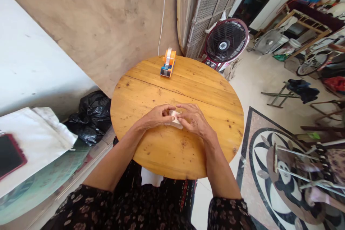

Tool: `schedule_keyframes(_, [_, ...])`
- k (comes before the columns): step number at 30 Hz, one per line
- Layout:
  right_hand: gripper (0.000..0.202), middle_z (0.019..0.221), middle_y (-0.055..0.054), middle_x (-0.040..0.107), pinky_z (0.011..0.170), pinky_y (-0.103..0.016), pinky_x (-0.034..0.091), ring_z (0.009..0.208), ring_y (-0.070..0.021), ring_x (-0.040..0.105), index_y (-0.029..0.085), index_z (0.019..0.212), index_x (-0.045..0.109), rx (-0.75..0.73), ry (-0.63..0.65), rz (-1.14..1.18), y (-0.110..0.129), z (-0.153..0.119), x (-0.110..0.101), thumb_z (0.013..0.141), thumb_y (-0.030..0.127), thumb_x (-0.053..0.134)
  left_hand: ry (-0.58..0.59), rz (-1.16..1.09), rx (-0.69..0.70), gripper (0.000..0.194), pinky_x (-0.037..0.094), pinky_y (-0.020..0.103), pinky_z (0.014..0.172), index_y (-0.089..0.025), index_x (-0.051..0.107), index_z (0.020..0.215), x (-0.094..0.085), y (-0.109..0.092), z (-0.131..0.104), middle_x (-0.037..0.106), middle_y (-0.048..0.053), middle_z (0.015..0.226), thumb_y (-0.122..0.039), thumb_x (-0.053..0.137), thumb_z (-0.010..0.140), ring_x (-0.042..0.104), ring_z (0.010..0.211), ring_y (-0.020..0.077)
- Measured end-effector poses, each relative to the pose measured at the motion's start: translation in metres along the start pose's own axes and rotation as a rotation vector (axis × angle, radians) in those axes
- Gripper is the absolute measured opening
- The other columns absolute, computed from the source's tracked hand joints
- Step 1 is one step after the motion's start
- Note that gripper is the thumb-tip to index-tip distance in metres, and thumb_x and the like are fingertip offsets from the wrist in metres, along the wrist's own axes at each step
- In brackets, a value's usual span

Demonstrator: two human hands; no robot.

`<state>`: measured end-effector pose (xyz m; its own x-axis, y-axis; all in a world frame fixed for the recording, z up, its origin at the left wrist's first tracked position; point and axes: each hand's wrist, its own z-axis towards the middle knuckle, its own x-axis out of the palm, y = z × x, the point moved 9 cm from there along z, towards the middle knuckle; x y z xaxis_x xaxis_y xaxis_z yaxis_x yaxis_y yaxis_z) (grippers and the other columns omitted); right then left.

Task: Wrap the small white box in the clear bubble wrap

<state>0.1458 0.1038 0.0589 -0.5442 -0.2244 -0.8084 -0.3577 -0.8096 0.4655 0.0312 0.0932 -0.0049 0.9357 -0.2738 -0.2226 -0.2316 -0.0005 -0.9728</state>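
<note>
A small whitish box [176,120] rests near the middle of the round wooden table [172,158], between my two hands. My left hand [159,116] has its fingers curled around the box's left side, the thumb along it. From the right, my right hand [194,119] grips the box with thumb and fingers bent over its top and right edge. Toward the table's far edge stands an orange and blue tape dispenser [168,63] with a roll of clear tape.
A dark red fan [226,41] stands beyond the table's far right edge. Black plastic bags [93,116] lie left of the table, beside a white cloth [40,129] with a red-edged phone or tablet [10,156]. A folding stool [283,93] stands on the right.
</note>
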Motion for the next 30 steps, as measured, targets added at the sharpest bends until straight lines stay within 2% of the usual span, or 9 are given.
schedule_keyframes(3, [0.016,0.125,-0.007,0.064,0.099,-0.048,0.041,0.114,-0.0249,0.058,0.024,0.086,0.073,0.034,-0.079,0.102,0.000,-0.001,-0.011,0.085,0.027,0.057,-0.017,-0.018,-0.048,0.053,0.040,0.023,0.059,-0.014,0.059,0.122,-0.002,0.007,-0.001,0.062,0.003,0.082,-0.041,0.065,0.077,0.053,0.066,0.0125])
schedule_keyframes(7, [0.018,0.121,-0.007,0.063,0.097,-0.043,0.047,0.111,-0.0233,0.060,0.024,0.086,0.071,0.165,-0.266,0.367,-0.020,-0.008,-0.033,0.086,0.036,0.057,-0.084,-0.138,-0.088,0.058,0.044,0.025,0.063,-0.013,0.057,0.122,-0.008,0.014,0.000,0.065,0.009,0.101,-0.044,0.066,0.074,0.058,0.075,0.0145])
schedule_keyframes(9, [0.017,0.117,-0.007,0.064,0.097,-0.043,0.047,0.109,-0.0236,0.061,0.024,0.081,0.068,0.199,-0.300,0.409,-0.026,-0.009,-0.038,0.084,0.038,0.060,-0.112,-0.200,-0.107,0.056,0.044,0.024,0.060,-0.012,0.058,0.120,-0.010,0.017,0.000,0.065,0.011,0.105,-0.042,0.066,0.073,0.058,0.071,0.0130])
schedule_keyframes(13, [0.014,0.113,-0.007,0.065,0.097,-0.042,0.047,0.106,-0.0219,0.062,0.023,0.077,0.063,0.177,-0.215,0.368,-0.025,-0.006,-0.031,0.081,0.036,0.065,-0.205,-0.215,-0.166,0.051,0.038,0.022,0.050,-0.010,0.061,0.113,-0.019,0.020,-0.002,0.066,0.010,0.101,-0.034,0.064,0.068,0.051,0.058,0.0082])
schedule_keyframes(17, [0.008,0.117,-0.007,0.063,0.100,-0.042,0.043,0.113,-0.0218,0.059,0.023,0.082,0.064,0.127,-0.086,0.290,-0.023,-0.004,-0.017,0.079,0.029,0.068,-0.248,-0.213,-0.169,0.044,0.036,0.022,0.050,-0.010,0.063,0.105,-0.024,0.017,-0.004,0.067,0.009,0.098,-0.032,0.060,0.067,0.048,0.055,0.0071])
schedule_keyframes(26, [0.009,0.120,-0.007,0.062,0.099,-0.042,0.042,0.115,-0.0217,0.058,0.023,0.087,0.064,0.107,0.015,0.197,-0.026,-0.003,0.001,0.079,0.028,0.067,-0.216,-0.218,-0.175,0.042,0.033,0.020,0.044,-0.010,0.062,0.103,-0.022,0.025,-0.001,0.066,0.008,0.093,-0.032,0.061,0.067,0.048,0.053,0.0064])
schedule_keyframes(30, [0.008,0.118,-0.007,0.063,0.098,-0.041,0.042,0.113,-0.0220,0.059,0.023,0.085,0.064,0.100,-0.006,0.187,-0.022,-0.001,-0.001,0.079,0.028,0.067,-0.182,-0.187,-0.218,0.039,0.032,0.019,0.043,-0.012,0.063,0.103,-0.019,0.028,-0.002,0.061,0.000,0.067,-0.034,0.063,0.070,0.043,0.046,0.0060])
